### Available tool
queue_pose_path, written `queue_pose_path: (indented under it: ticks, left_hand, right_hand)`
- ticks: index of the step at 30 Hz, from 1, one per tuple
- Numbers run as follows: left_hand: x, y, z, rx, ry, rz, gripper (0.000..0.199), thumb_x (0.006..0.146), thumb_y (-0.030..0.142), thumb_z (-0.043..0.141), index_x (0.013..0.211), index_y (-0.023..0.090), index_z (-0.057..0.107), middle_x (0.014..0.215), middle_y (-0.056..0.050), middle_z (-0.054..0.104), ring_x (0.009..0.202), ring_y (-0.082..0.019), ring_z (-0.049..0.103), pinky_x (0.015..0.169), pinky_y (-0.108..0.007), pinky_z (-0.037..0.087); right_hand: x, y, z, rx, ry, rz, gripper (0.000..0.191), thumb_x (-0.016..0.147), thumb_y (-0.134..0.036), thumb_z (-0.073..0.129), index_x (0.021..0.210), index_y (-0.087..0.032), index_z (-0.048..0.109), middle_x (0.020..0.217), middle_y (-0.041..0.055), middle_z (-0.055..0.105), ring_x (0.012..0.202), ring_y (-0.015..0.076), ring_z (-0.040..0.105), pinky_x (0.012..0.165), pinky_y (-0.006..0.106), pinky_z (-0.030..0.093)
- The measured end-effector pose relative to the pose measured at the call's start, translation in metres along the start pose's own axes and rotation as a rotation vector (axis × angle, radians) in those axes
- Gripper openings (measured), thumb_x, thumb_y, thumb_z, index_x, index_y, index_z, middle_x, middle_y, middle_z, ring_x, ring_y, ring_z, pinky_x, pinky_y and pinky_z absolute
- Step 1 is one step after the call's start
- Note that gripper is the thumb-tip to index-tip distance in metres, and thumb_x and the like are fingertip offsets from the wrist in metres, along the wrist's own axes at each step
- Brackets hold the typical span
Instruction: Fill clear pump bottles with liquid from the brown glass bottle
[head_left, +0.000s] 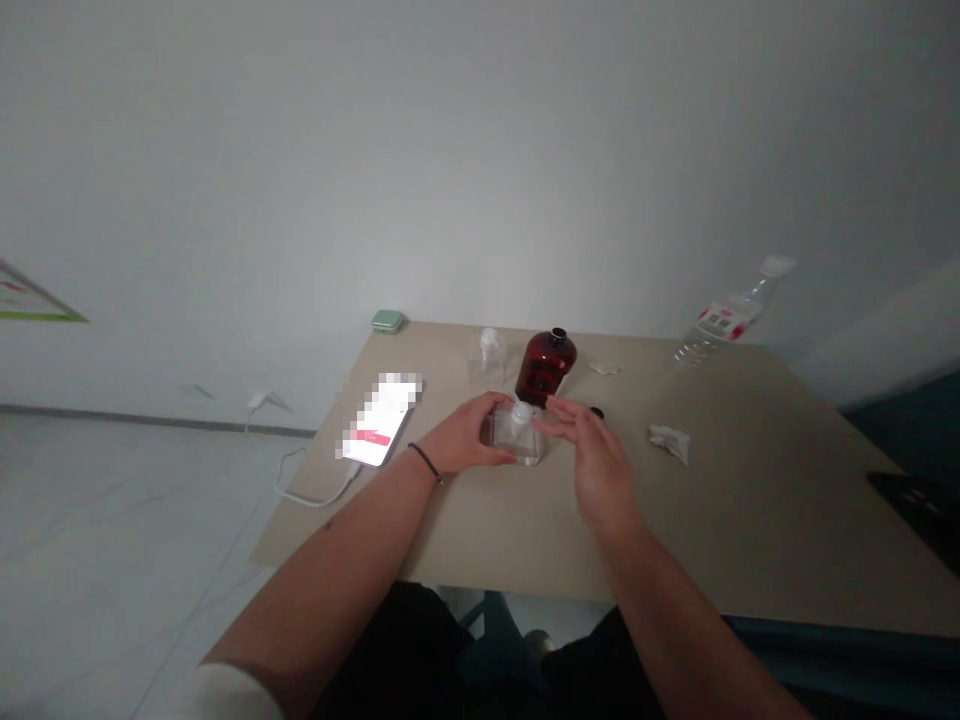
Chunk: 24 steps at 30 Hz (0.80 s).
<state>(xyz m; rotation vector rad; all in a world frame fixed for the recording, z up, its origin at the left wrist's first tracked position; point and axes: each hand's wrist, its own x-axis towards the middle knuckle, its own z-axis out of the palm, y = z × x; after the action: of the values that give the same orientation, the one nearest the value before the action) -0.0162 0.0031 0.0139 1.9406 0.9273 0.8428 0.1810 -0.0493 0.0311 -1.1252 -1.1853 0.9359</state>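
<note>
My left hand [466, 435] is closed round the left side of a small clear square bottle [519, 442] with a whitish top, standing on the table [510, 530]. To the right of that bottle is my right hand [600, 460], its fingers stretched toward the top; I cannot tell whether they touch it. Just behind stands a dark red-brown bottle [546, 365] with an uncapped neck. Another clear bottle [487, 362] with a white top is at the back. A small black round piece [597, 413], perhaps a cap, shows partly behind my right hand.
A lit phone [384, 415] with a white cable [322, 503] lies at the left. A green case [387, 321] sits at the back left corner. Crumpled tissue [670, 441] and a white scrap [604, 369] lie to the right, near a clear water bottle [724, 320].
</note>
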Motion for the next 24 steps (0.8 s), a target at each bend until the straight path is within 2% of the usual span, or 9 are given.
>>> queue_pose_path:
  ticks: [2,3,6,9,13,19,24]
  left_hand:
    - [0.001,0.0,0.0,0.004,-0.003,-0.002,0.076,0.064,0.039,0.087,0.128,0.017,0.052,0.125,-0.013,0.062,0.109,-0.029,0.061,0.097,-0.045,0.049]
    - [0.001,0.0,-0.001,0.005,-0.005,-0.005,0.076,0.064,0.039,0.087,0.128,0.017,0.052,0.124,-0.013,0.062,0.109,-0.029,0.061,0.097,-0.046,0.049]
    - [0.001,-0.002,-0.001,-0.005,-0.007,-0.003,0.075,0.065,0.038,0.087,0.128,0.017,0.053,0.124,-0.013,0.062,0.109,-0.029,0.061,0.097,-0.045,0.048]
    - [0.0,-0.003,-0.002,-0.03,-0.028,0.021,0.075,0.065,0.036,0.087,0.128,0.016,0.053,0.123,-0.013,0.063,0.107,-0.028,0.061,0.097,-0.045,0.049]
    - [0.0,-0.001,-0.003,-0.064,-0.072,0.03,0.075,0.064,0.037,0.088,0.128,0.017,0.053,0.12,-0.012,0.065,0.104,-0.026,0.063,0.094,-0.043,0.05]
    - [-0.002,0.005,-0.002,-0.017,-0.054,0.01,0.076,0.064,0.034,0.088,0.128,0.019,0.052,0.12,-0.01,0.065,0.105,-0.026,0.064,0.095,-0.043,0.051]
    - [-0.006,0.002,0.002,-0.055,-0.034,0.063,0.094,0.068,0.025,0.084,0.145,0.021,0.032,0.125,-0.011,0.06,0.11,-0.026,0.063,0.099,-0.044,0.05]
  right_hand:
    - [0.003,-0.001,-0.004,-0.034,0.072,-0.018,0.034,0.093,-0.049,0.054,0.111,-0.025,0.07,0.09,0.0054,0.076,0.111,0.0279,0.067,0.107,0.052,0.042]
    - [0.005,-0.001,-0.005,-0.057,0.063,-0.016,0.03,0.091,-0.045,0.057,0.111,-0.026,0.07,0.093,0.005,0.076,0.109,0.0271,0.067,0.105,0.052,0.043]
    - [0.012,0.004,-0.003,-0.188,-0.089,-0.033,0.028,0.083,-0.036,0.064,0.11,-0.029,0.072,0.115,0.0056,0.072,0.115,0.0269,0.064,0.108,0.052,0.043]
    - [0.019,0.011,0.003,-0.286,-0.226,-0.083,0.028,0.081,-0.037,0.068,0.107,-0.03,0.075,0.128,0.0071,0.065,0.126,0.0294,0.058,0.113,0.053,0.038]
    - [0.024,0.014,0.005,-0.343,-0.299,-0.111,0.029,0.083,-0.042,0.067,0.106,-0.028,0.075,0.134,0.0096,0.059,0.127,0.0297,0.057,0.114,0.053,0.038]
    - [0.021,0.016,0.01,-0.473,-0.106,-0.181,0.022,0.072,-0.041,0.077,0.084,-0.024,0.071,0.106,0.0083,0.062,0.108,0.0294,0.059,0.101,0.051,0.046]
    - [0.019,0.019,0.018,-0.496,-0.016,-0.214,0.026,0.068,-0.04,0.08,0.076,-0.024,0.061,0.098,0.0065,0.059,0.102,0.0285,0.058,0.095,0.049,0.046]
